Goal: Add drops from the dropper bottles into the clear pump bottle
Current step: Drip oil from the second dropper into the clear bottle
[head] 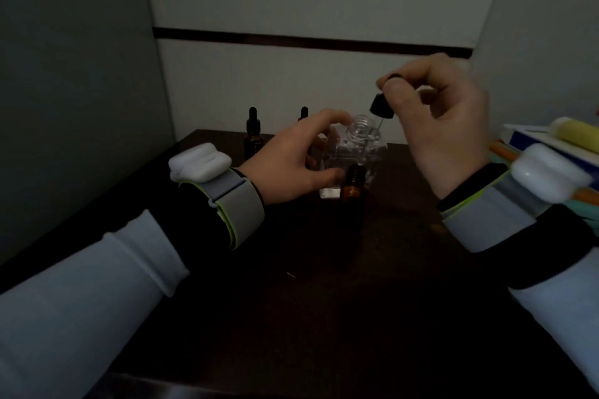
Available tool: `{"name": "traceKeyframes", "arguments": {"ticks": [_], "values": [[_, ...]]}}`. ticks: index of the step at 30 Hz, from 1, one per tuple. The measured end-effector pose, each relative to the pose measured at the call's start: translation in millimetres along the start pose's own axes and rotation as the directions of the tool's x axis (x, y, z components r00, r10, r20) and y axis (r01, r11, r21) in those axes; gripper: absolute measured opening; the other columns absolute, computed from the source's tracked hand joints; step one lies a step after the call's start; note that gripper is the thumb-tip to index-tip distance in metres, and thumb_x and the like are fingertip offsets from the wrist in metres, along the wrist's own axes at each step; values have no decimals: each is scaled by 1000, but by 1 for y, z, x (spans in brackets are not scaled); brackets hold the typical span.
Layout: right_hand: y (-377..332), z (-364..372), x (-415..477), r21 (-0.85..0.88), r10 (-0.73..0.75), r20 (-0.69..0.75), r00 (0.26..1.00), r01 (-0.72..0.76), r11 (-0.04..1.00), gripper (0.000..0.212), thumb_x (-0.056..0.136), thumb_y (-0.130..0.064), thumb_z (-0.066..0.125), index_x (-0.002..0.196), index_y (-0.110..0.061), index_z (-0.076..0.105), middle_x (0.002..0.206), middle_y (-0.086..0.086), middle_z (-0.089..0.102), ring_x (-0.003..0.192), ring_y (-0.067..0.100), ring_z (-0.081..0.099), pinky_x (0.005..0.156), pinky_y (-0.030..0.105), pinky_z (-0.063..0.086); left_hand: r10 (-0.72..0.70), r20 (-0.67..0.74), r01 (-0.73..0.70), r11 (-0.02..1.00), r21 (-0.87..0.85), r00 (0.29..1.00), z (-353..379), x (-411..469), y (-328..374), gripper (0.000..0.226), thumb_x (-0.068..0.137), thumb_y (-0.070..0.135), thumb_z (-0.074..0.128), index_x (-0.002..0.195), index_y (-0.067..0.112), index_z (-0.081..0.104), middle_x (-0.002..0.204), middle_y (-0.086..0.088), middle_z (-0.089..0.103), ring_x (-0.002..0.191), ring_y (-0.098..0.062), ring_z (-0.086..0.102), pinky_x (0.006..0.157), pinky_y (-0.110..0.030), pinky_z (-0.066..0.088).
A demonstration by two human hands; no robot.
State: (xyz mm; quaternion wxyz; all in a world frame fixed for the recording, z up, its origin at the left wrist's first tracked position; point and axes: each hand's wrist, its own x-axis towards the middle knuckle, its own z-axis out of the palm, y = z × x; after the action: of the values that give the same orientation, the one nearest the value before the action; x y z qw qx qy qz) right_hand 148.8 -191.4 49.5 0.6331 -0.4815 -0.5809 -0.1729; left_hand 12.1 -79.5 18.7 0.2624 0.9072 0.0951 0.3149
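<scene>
**Dropper poised at the clear bottle's open neck**

Your right hand (447, 126) is raised, with thumb and forefinger pinched together on the rubber bulb of a dropper (381, 107). Your other fingers curl loosely behind. The dropper's black cap hangs just below your fingertips, and its thin glass tube slants down toward the threaded neck of the clear pump bottle (359, 142). In this dim light you cannot tell whether the tip is inside the neck or just beside its rim.

Your left hand (291, 159) curls round that bottle from the far side of your right hand. The thumb is low on the front face and the fingers lie over the shoulder, hiding much of that side.

Between your two hands, just in front of the clear bottle, stands an amber bottle (353, 186), its top too dark to read.

Beyond your left hand two capped dropper bottles stand at the back of the tabletop (324, 285). One (252, 136) is in plain sight. The other (303, 113) shows only its bulb above your knuckles.

Past your right wrist, a pile of coloured things (551, 139) is cut off by the frame edge.
</scene>
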Motion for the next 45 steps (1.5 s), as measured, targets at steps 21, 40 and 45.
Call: {"name": "traceKeyframes", "arguments": {"ticks": [21, 40, 45], "values": [[4, 3, -6, -115, -31, 160, 987, 50, 992, 16, 81, -34, 54, 75, -22, 63, 80, -10, 59, 86, 18, 57, 75, 34, 44, 2, -6, -2, 1000, 4, 1000, 0, 0, 1, 59, 80, 18, 71, 130, 28, 41, 117, -1, 55, 101, -12, 57, 78, -30, 51], [-1, -6, 5, -4, -27, -98, 995, 26, 1000, 6, 87, -29, 55, 89, -35, 57, 95, 3, 62, 89, 13, 58, 72, 32, 47, -9, 6, 9, 1000, -8, 1000, -1, -1, 3, 55, 81, 16, 70, 121, 38, 39, 121, -1, 53, 102, -9, 55, 80, -26, 51], [-6, -7, 5, 17, -85, -118, 989, 87, 996, 7, 89, -26, 54, 91, -33, 57, 97, 7, 61, 87, 8, 56, 73, 28, 48, -10, 3, 10, 1000, -5, 1000, 0, 0, 1, 57, 81, 17, 71, 128, 30, 42, 120, -1, 53, 104, -11, 56, 80, -28, 51]]}}
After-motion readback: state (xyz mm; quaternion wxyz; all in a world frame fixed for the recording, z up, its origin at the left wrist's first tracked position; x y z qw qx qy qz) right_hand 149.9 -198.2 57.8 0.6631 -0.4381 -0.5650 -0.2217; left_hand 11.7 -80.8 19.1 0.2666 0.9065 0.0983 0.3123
